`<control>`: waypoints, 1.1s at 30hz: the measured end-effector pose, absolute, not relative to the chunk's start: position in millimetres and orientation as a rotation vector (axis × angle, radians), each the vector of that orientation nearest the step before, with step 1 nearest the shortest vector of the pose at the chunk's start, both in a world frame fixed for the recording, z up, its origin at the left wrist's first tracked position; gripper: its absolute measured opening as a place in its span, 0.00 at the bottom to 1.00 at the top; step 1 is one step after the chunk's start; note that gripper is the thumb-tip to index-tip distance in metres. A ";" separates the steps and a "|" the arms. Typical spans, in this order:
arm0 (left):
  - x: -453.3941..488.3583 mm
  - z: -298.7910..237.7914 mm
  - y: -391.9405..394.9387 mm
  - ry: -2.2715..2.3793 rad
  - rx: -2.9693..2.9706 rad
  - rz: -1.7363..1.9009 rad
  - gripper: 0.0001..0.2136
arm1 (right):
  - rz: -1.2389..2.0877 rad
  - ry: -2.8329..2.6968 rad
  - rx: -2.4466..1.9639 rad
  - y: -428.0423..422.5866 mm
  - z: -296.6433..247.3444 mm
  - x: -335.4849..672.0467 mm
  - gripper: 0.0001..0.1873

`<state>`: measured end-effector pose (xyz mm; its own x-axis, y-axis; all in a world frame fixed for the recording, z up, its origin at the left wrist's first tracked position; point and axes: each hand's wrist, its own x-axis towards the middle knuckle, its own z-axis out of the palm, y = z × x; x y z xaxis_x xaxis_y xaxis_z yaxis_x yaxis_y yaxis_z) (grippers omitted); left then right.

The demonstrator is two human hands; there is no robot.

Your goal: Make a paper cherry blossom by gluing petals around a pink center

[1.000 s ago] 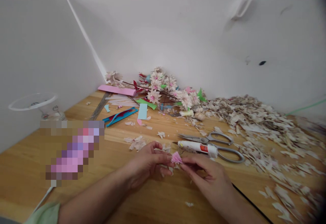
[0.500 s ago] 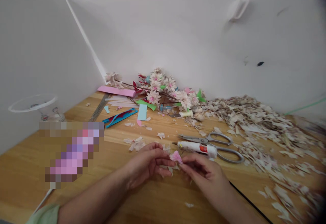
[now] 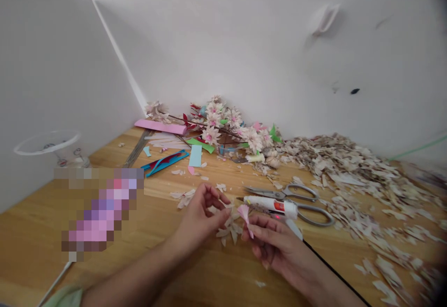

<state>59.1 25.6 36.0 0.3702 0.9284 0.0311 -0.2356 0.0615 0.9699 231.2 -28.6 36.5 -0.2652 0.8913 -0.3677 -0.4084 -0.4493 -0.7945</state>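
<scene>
My right hand (image 3: 275, 242) pinches a small pink paper piece (image 3: 244, 214), gathered narrow at the bottom and fanned out at the top. Just left of it, my left hand (image 3: 207, 211) is curved with thumb and fingers a little apart, and I see nothing held in it. A pale petalled flower shape (image 3: 230, 232) shows between the hands, partly behind the left fingertips. Behind my right hand lies a white glue gun (image 3: 268, 204) with its small red light lit. Grey-handled scissors (image 3: 302, 191) lie at the glue gun, partly covered by it.
A large heap of pale petals (image 3: 335, 162) spreads along the right side. Branches with pale flowers (image 3: 213, 120) lie against the back wall, near a pink paper roll (image 3: 160, 126) and blue strips (image 3: 167, 162). A clear plastic cup (image 3: 71, 155) stands left. A black cord (image 3: 335, 269) runs by my right forearm.
My hands have moved apart, the left drawing back from the pink paper with its fingers more curled. My right hand has turned, holding the pink piece upright. The pale flower shape now shows more fully.
</scene>
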 end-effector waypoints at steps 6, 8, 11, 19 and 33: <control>56.4 40.2 16.7 0.716 1.623 1.244 0.12 | 1.867 -0.760 -1.071 -26.3 33.5 227.9 0.12; 57.4 39.6 15.7 0.733 1.639 1.221 0.11 | 1.874 -0.788 -1.081 -26.7 32.6 227.8 0.12; 59.6 38.0 16.4 0.772 1.595 1.219 0.11 | 1.877 -0.810 -1.087 -27.9 32.0 228.8 0.12; 60.8 36.4 20.7 0.814 1.486 1.220 0.14 | 1.852 -0.791 -1.129 -26.9 35.7 227.7 0.12; 62.3 38.4 24.5 0.920 1.407 1.236 0.18 | 1.823 -0.819 -1.145 -26.5 34.7 228.6 0.12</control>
